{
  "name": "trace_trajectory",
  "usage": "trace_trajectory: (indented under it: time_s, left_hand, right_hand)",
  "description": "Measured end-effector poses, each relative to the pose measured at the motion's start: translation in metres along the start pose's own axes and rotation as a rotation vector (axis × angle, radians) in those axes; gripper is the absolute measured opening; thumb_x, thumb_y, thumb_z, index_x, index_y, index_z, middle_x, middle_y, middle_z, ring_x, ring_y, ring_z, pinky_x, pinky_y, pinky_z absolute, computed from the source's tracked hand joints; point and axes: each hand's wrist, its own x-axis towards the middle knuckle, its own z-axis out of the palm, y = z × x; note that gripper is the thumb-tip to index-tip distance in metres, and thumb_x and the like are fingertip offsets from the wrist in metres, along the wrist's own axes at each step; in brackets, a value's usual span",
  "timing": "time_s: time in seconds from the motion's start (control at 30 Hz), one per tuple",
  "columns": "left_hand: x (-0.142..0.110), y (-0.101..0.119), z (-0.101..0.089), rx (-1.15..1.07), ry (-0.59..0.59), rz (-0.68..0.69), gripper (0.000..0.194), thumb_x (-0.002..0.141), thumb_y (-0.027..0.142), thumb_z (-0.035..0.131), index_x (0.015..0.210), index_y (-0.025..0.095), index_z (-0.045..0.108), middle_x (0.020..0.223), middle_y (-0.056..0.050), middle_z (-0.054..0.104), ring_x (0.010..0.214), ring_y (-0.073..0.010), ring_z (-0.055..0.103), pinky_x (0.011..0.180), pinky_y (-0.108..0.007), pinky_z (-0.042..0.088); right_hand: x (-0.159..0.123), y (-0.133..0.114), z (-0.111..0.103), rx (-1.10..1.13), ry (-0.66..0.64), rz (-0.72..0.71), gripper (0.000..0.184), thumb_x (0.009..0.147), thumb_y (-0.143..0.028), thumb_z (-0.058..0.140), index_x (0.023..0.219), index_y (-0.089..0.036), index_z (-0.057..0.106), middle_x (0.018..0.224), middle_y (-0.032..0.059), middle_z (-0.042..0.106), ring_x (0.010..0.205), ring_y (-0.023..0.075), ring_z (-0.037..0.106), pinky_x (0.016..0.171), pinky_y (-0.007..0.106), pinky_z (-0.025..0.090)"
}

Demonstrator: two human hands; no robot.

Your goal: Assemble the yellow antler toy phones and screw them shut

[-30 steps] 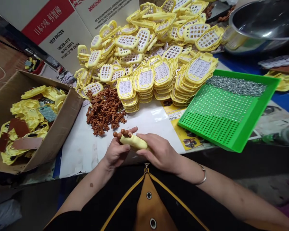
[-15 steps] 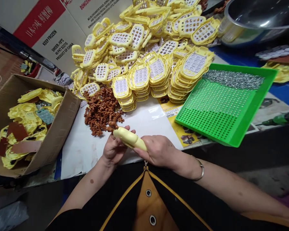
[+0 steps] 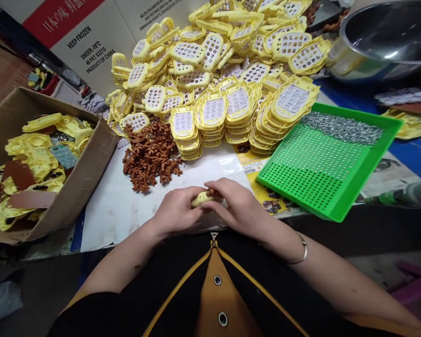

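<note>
Between my two hands, just in front of my body, is a pale yellow plastic toy casing [image 3: 200, 199], mostly covered by fingers. My left hand [image 3: 178, 209] is wrapped round its left end. The right hand [image 3: 235, 205] closes over the other end, where a bit of a brown plastic piece [image 3: 213, 191] shows beneath the fingers. A heap of small brown plastic pieces [image 3: 150, 157] lies on the white sheet beyond my left hand. Behind it stand stacks of yellow casing halves with pale button pads [image 3: 213, 111].
An open cardboard box [image 3: 91, 161] of yellow parts and circuit boards is at left. On the right, a green perforated tray [image 3: 305, 182] holds metal screws [image 3: 344, 126]. A steel bowl [image 3: 382, 70] sits behind it, near a green power screwdriver [image 3: 403, 195]. Loose yellow casings [image 3: 196, 51] pile up at the back.
The casing has turned, its brown-piece end swinging from the left hand's side to the right hand's. My right hand has shifted onto that end, and my left hand now wraps the other.
</note>
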Motion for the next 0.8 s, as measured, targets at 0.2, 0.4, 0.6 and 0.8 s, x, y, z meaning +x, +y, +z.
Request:
trace_trajectory:
  time_s: [0.2,0.4,0.6,0.8]
  left_hand:
    - [-0.002,-0.002,0.027,0.134,0.111,0.133,0.033,0.076,0.019,0.059,0.106,0.026,0.071,0.097,-0.004,0.074,0.088,-0.0233,0.066,0.077,-0.032,0.045]
    - [0.002,0.0,0.033,0.305,0.127,0.187,0.028,0.077,0.019,0.055,0.1,0.022,0.071,0.094,-0.006,0.074,0.085,-0.0239,0.066,0.076,-0.033,0.047]
    - [-0.008,-0.013,0.01,0.333,0.07,0.049,0.033,0.08,0.03,0.061,0.112,0.02,0.064,0.106,-0.006,0.071,0.095,-0.0229,0.065,0.082,-0.035,0.05]
    - [-0.014,-0.013,0.017,0.34,0.158,0.247,0.03,0.081,0.015,0.054,0.108,0.018,0.066,0.102,-0.006,0.073,0.091,-0.02,0.068,0.081,-0.032,0.052]
  right_hand:
    - [-0.016,0.004,0.012,0.088,0.004,0.12,0.009,0.088,-0.027,0.059,0.09,-0.019,0.056,0.076,0.0031,0.059,0.07,0.0155,0.056,0.062,0.028,0.047]
    - [-0.023,0.01,0.024,0.071,0.14,0.109,0.007,0.086,-0.023,0.059,0.081,-0.019,0.056,0.068,0.0012,0.056,0.063,0.0147,0.053,0.057,0.028,0.044]
    - [-0.025,0.019,0.01,0.037,0.089,0.196,0.012,0.086,-0.03,0.061,0.09,-0.019,0.06,0.076,0.003,0.064,0.067,0.0156,0.06,0.059,0.028,0.048]
    - [-0.016,0.0,0.01,-0.416,-0.056,-0.1,0.026,0.09,-0.033,0.056,0.108,-0.014,0.06,0.091,0.0092,0.071,0.082,0.0228,0.06,0.076,0.037,0.04]
